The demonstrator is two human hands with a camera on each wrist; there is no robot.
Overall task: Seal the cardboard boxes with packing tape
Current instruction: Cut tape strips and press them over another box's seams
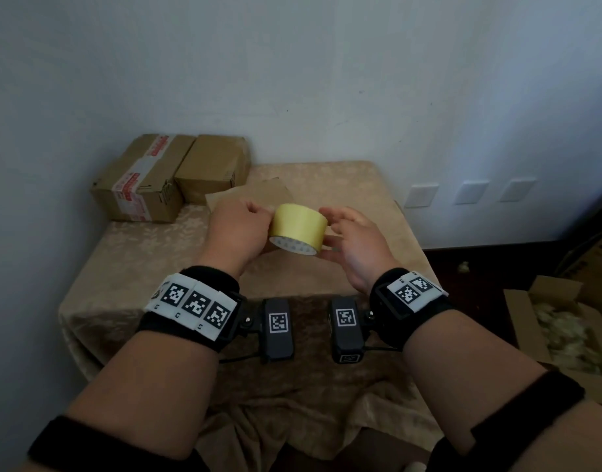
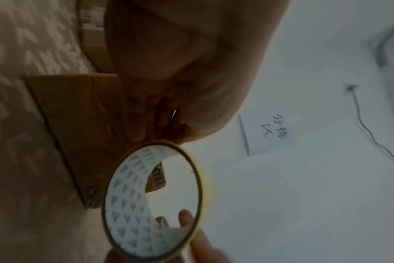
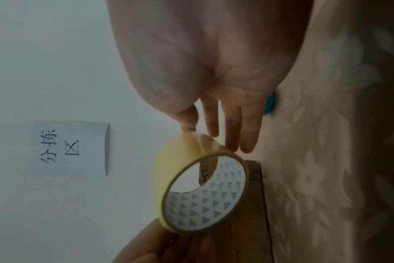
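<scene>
A yellow roll of packing tape (image 1: 297, 223) with a white triangle-printed core (image 2: 128, 195) is held in the air over the table. My left hand (image 1: 263, 216) grips its left rim with curled fingers (image 2: 144, 122). At the right end my right hand (image 1: 331, 226) pinches the roll (image 3: 202, 204), thumb on one side, nearly straight fingers (image 3: 247, 142) on the other. A plain cardboard box (image 1: 255, 194) lies on the cloth just beyond and under the hands, and shows in the wrist views (image 2: 79, 115) (image 3: 254, 204). Its top is mostly hidden.
Two more cardboard boxes stand at the table's back left against the wall, one with printed tape (image 1: 139, 185), one plain (image 1: 214, 168). A beige patterned cloth (image 1: 156, 260) covers the table. An open box with filler (image 1: 565, 328) sits on the floor at right. A paper sign (image 3: 68, 149) hangs on the wall.
</scene>
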